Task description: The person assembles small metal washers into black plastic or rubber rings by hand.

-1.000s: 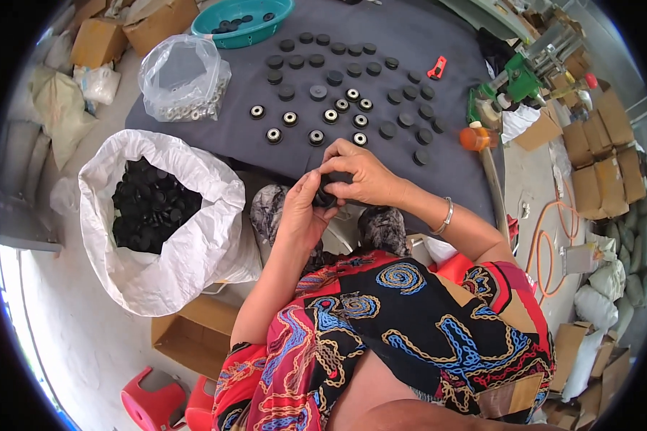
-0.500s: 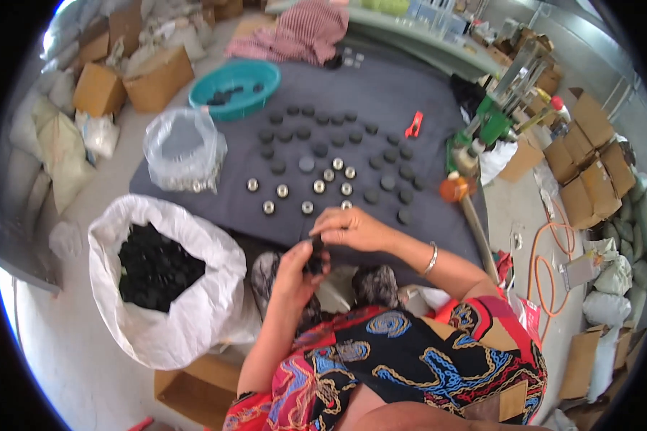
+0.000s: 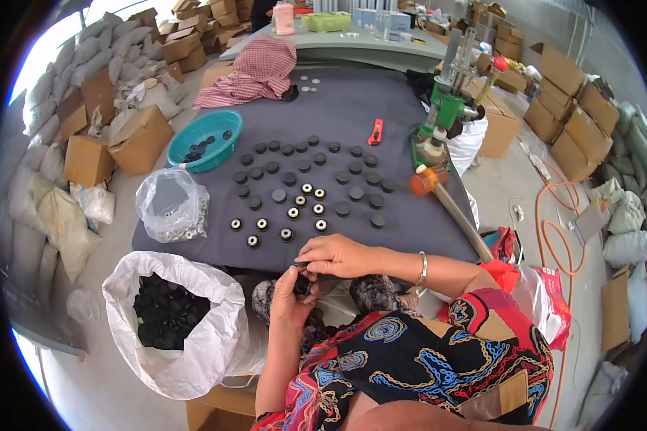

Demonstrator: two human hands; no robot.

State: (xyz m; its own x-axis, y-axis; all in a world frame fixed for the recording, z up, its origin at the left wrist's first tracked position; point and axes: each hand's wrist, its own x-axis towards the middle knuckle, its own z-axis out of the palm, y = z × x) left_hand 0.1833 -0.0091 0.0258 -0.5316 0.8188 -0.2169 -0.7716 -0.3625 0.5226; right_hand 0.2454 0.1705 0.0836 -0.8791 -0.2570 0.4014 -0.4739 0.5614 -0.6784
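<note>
Low centre of the frame — we watched the left hand (image 3: 289, 296) cup a small black cap (image 3: 302, 285), light and rigid, while right hand (image 3: 336, 256) fingertips pinched its rim.

This is a small workshop or packing shed — a place of piecework rather than a home. A dark-covered worktable (image 3: 381, 115) carries rows of small black round parts (image 3: 305, 179) laid out in lines, with a green hand press (image 3: 446, 108) bolted at its edge, a teal basin (image 3: 207, 140) of more parts and a white sack (image 3: 194, 345) full of them on the floor beside it. All around stand stacked cardboard boxes (image 3: 575, 122) and filled sacks (image 3: 57, 65) (some heaped against the walls) on a bare concrete floor (image 3: 510, 172) — storage and production in one room.
</note>
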